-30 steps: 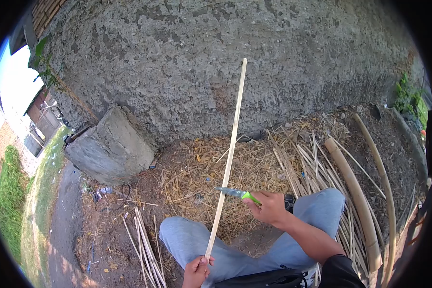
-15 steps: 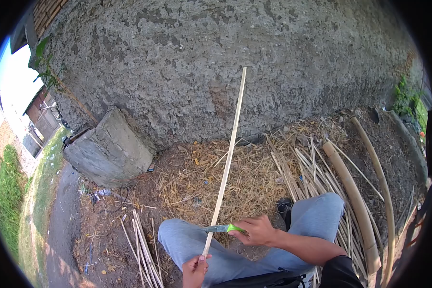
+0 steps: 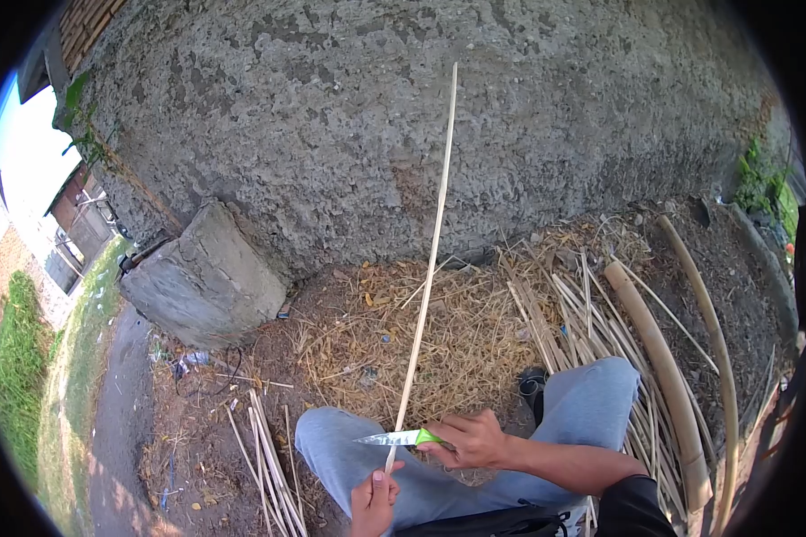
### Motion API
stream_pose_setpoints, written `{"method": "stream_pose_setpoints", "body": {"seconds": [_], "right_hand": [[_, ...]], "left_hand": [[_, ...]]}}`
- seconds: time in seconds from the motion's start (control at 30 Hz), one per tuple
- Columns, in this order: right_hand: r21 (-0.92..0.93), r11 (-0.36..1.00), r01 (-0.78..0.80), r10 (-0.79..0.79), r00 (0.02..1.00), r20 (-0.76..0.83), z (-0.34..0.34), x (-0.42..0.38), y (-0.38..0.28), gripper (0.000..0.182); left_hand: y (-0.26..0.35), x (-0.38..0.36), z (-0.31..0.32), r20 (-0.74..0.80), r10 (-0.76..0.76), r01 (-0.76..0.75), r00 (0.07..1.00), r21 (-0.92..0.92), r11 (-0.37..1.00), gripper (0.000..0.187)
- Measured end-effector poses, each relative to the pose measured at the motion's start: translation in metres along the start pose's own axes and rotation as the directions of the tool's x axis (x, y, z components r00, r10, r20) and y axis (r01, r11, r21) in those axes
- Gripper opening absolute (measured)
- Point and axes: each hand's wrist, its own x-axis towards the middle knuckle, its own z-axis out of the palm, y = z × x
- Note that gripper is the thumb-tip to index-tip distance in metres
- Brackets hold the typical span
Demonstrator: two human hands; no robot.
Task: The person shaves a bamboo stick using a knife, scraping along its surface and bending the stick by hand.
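Observation:
A long, thin bamboo strip (image 3: 433, 246) slants up from my lap, its far end in front of the wall. My left hand (image 3: 373, 498) is closed round its lower end, thumb on top. In my right hand (image 3: 471, 440) is a knife (image 3: 396, 438) with a bright green handle, most of which my fingers cover. The blade points left and lies across the strip just above my left hand. Both hands are over my lap, between my bent knees in blue jeans.
Several split bamboo strips (image 3: 591, 336) and a thick bamboo pole (image 3: 658, 376) lie at the right. More strips (image 3: 273, 465) lie at the left. Shavings (image 3: 448, 336) cover the ground before me. A concrete block (image 3: 208, 277) stands against the rough wall (image 3: 331, 134).
The strip's far end has risen higher against the wall and its narrower side now shows. My left hand has shifted slightly right, and the knife has tilted and dropped a little.

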Motion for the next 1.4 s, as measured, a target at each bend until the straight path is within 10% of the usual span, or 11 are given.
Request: {"method": "stream_pose_setpoints", "body": {"seconds": [0.37, 0.83, 1.0, 1.4], "right_hand": [[-0.017, 0.998, -0.06, 0.06, 0.998, 0.023, -0.006, 0.007, -0.007, 0.027], [-0.1, 0.993, -0.067, 0.065, 0.998, -0.027, -0.004, 0.019, 0.008, 0.026], [-0.115, 0.925, -0.362, 0.334, 0.92, -0.206, -0.022, 0.039, 0.049, 0.022], [-0.169, 0.831, -0.53, 0.446, 0.816, -0.367, -0.052, 0.06, 0.087, 0.029]], "left_hand": [[0.025, 0.01, 0.011, 0.305, -0.177, 0.292, 0.936, -0.389, 0.874, 0.047], [0.052, -0.002, 0.012, 0.065, 0.072, -0.083, 0.995, 0.19, 0.978, 0.049], [0.044, -0.021, 0.005, 0.134, 0.032, -0.059, 0.991, 0.206, 0.977, 0.046], [0.024, -0.055, -0.044, 0.187, -0.039, -0.03, 0.982, 0.353, 0.935, 0.05]]}}
